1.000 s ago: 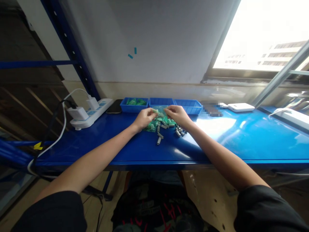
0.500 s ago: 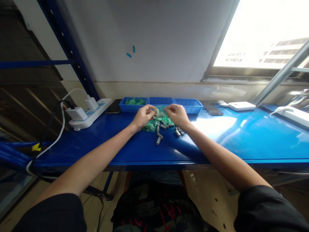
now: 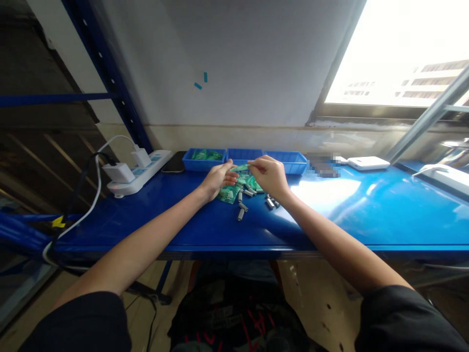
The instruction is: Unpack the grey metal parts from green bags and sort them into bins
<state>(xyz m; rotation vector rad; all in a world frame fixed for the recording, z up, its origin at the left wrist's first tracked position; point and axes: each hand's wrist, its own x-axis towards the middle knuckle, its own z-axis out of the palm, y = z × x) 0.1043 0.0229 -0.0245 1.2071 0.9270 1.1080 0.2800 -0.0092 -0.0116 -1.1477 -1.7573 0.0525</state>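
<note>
Both my hands meet over a small pile of green packets [image 3: 230, 193] on the blue bench. My right hand [image 3: 270, 177] pinches a green packet [image 3: 240, 168] by its edge and holds it just above the pile. My left hand [image 3: 216, 180] is curled beside it, fingertips touching the same packet. Several small grey metal cylinders [image 3: 242, 210] lie loose on the bench in front of the pile and under my right wrist.
Three blue trays stand along the wall: the left tray [image 3: 202, 160] holds green packets, the middle tray [image 3: 243, 154] and the right tray [image 3: 291, 161] lie behind my hands. A white power strip [image 3: 136, 172] with chargers, a black phone [image 3: 173, 163] and a white box [image 3: 368, 163] rest on the bench [image 3: 359, 210].
My right hand has lifted slightly and pulled a green packet up off the pile. My left hand has stayed close, fingers still at the packet.
</note>
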